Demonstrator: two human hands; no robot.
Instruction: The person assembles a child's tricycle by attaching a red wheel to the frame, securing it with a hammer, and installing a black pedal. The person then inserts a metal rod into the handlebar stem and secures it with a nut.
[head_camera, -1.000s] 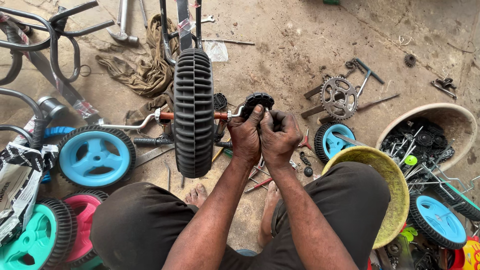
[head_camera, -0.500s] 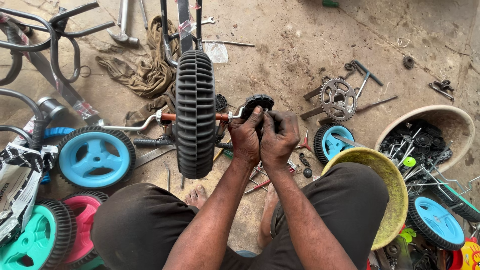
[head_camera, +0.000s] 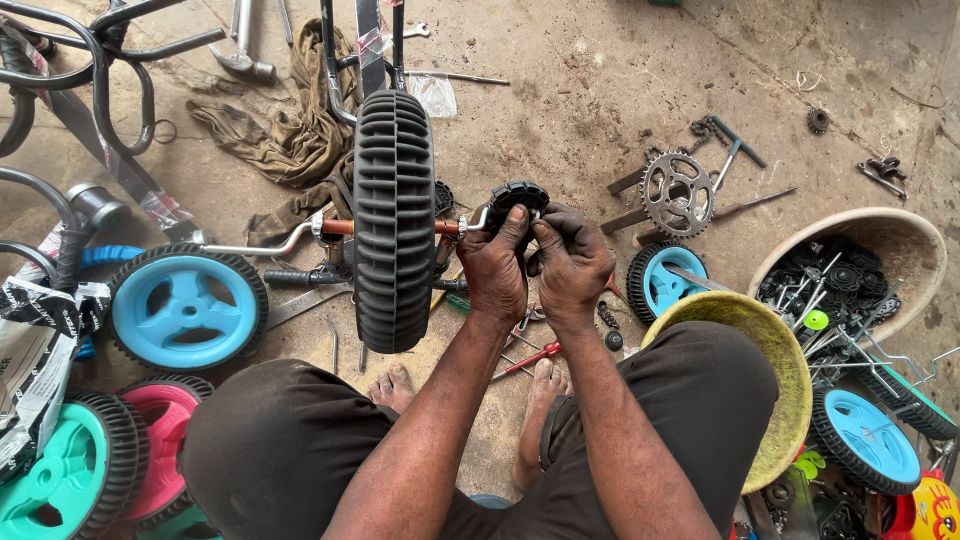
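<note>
A black ribbed bicycle wheel (head_camera: 395, 215) stands upright in front of me, fitted in a frame with a crank axle (head_camera: 330, 228) sticking out both sides. My left hand (head_camera: 497, 268) and my right hand (head_camera: 568, 262) are together just right of the wheel. Both grip a small black pedal (head_camera: 518, 194) at the right end of the axle. My fingers hide the lower part of the pedal.
Small wheels with blue (head_camera: 188, 308), pink (head_camera: 163, 450) and teal (head_camera: 58, 480) hubs lie at the left. A yellow bowl (head_camera: 770, 345), a tub of black parts (head_camera: 850, 280), a chainring (head_camera: 673, 192), a rag (head_camera: 290, 130) and loose tools lie around on the floor.
Both hands stay on the pedal; the fingers have shifted slightly around it. The wheel has not moved.
</note>
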